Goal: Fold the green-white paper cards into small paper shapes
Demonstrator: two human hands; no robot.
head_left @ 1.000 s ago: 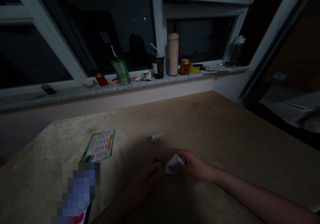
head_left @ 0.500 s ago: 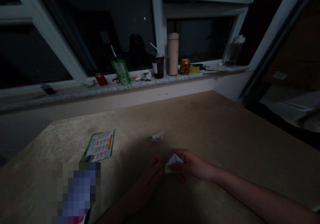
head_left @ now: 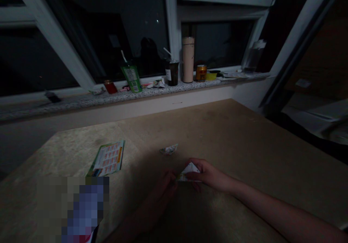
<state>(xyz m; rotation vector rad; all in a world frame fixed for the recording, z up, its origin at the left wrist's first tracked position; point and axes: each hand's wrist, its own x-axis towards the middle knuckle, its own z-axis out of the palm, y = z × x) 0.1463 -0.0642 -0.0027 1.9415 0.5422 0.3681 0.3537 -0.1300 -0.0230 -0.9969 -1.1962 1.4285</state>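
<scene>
A piece of folded printed paper, white with coloured print along its lower edge, shows a triangular peak between my hands. My right hand grips its right side, thumb across the front and fingers behind. At the paper's left corner, my left hand has its fingers pinched together; deep shadow covers much of that hand. Beyond them on the table lies a small folded paper piece, boat-like in outline and apart from both hands.
The wooden-coloured table carries a printed calendar sheet on the left and a blurred-out blue item near the front. Along the windowsill stand a green drink pouch, a dark cup, a tall tumbler and an orange can.
The folded paper has tilted and risen slightly in the picture, with its lower edge now higher. My right hand has shifted a little with it; my left hand stays at the left corner.
</scene>
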